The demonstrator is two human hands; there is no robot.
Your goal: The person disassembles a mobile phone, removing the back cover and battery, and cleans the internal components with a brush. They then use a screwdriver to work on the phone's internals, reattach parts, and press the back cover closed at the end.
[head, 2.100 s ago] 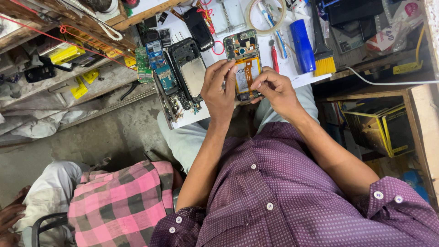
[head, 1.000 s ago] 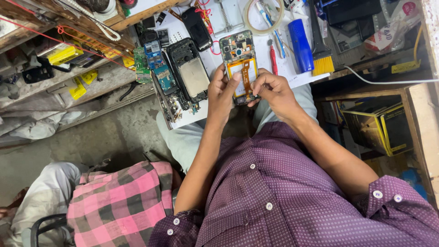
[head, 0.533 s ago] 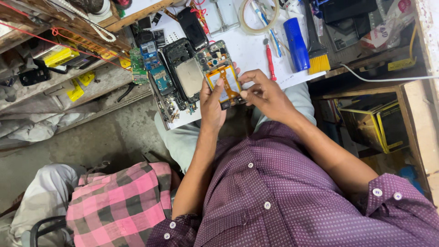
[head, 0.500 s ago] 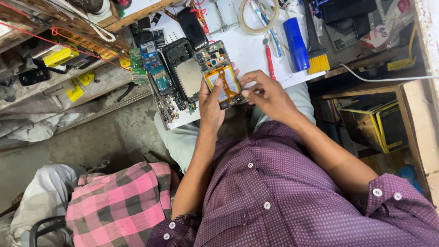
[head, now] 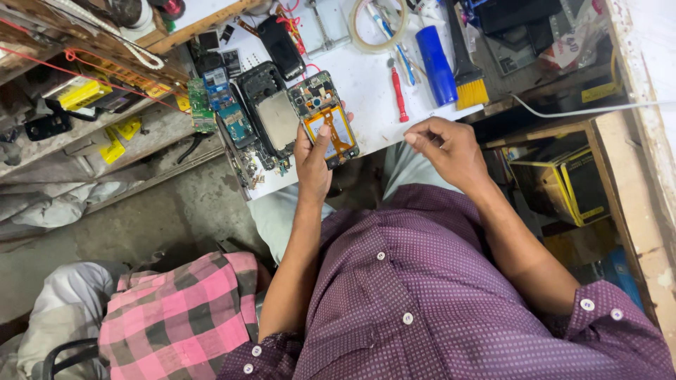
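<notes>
Head view | opened phone (head: 325,127) is gripped by the left hand (head: 312,165) over the white table (head: 366,84) edge, orange flex cable turned up for access | right hand (head: 445,146) is held apart, grip loosely curled, empty | red screwdriver (head: 398,93) is kept near.

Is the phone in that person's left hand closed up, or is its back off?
Open: the phone in the left hand shows bare circuit board and an orange flex cable, with no back cover.
</notes>
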